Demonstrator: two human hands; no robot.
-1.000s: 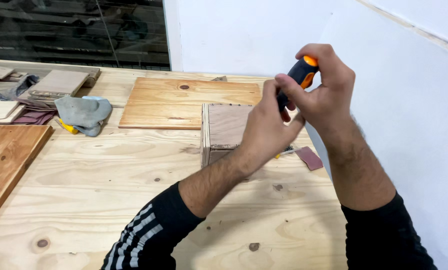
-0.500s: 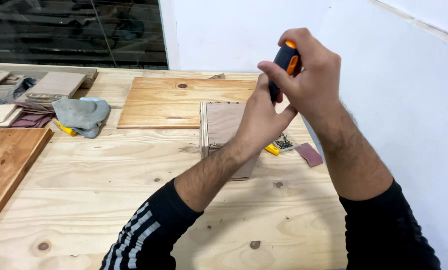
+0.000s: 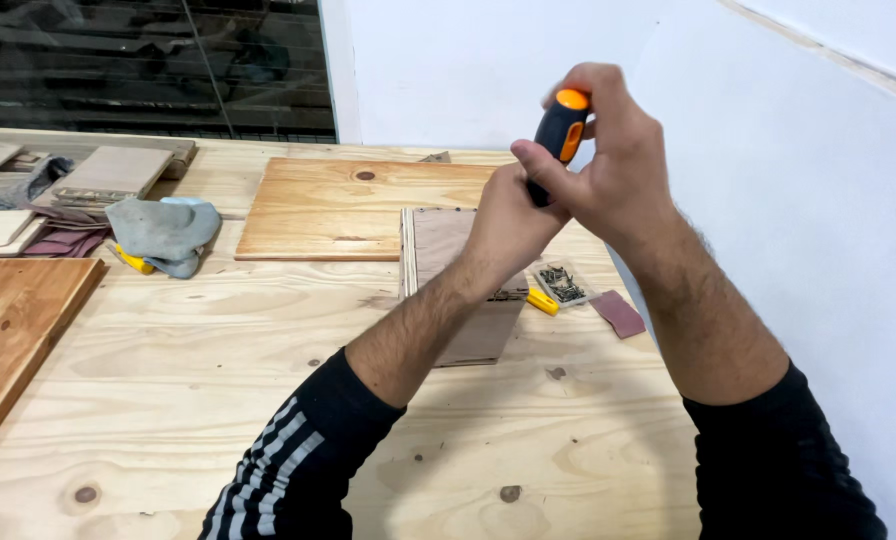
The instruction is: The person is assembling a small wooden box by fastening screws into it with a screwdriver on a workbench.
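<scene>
I've lifted the screwdriver point(image 3: 559, 135) higher over the panel point(image 3: 465, 285), my right hand point(image 3: 608, 160) wrapped round its handle, left hand point(image 3: 508, 220) pinching the shaft.

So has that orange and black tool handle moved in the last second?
Yes. The tool handle has shifted left: earlier it stood right of the small wooden box; now it is above the box's right edge.

- A pale plywood surface point(image 3: 218, 400) fills the view.
- On it lie a pine board point(image 3: 348, 210), a brown panel point(image 3: 448, 250), a grey cloth point(image 3: 163, 232), a small tray of screws point(image 3: 563, 283) and a reddish sandpaper piece point(image 3: 619, 313).
- A darker wooden plank point(image 3: 13, 330) lies at the left edge.
</scene>
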